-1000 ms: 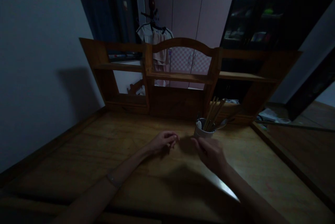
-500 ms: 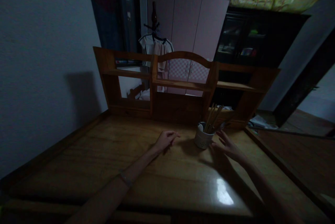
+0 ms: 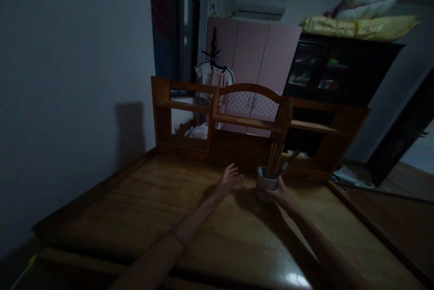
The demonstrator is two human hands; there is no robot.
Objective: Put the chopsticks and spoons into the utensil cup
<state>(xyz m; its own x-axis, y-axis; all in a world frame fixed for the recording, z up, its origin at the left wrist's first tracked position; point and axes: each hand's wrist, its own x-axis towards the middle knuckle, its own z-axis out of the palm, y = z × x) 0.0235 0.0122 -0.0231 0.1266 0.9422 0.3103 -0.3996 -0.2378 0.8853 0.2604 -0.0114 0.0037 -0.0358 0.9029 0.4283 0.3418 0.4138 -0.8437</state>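
A white cup point(image 3: 265, 184) stands on the wooden desk point(image 3: 142, 208), holding several wooden chopsticks point(image 3: 274, 159) and a spoon. My right hand point(image 3: 282, 193) is wrapped around the cup's right side and base. My left hand point(image 3: 229, 178) hovers a little to the left of the cup, raised off the desk, with its fingers spread and nothing in it. A thin bracelet sits on my left wrist.
A wooden shelf unit point(image 3: 251, 122) stands along the desk's far edge, right behind the cup. A grey wall point(image 3: 68, 77) runs along the left. Beyond are a pink wardrobe point(image 3: 254, 54), hanging clothes and a dark glass cabinet point(image 3: 325, 73). The room is dim.
My right hand moved from open beside the cup to gripping it. My left hand lifted from the desk and opened its fingers. The camera tilted up and to the left.
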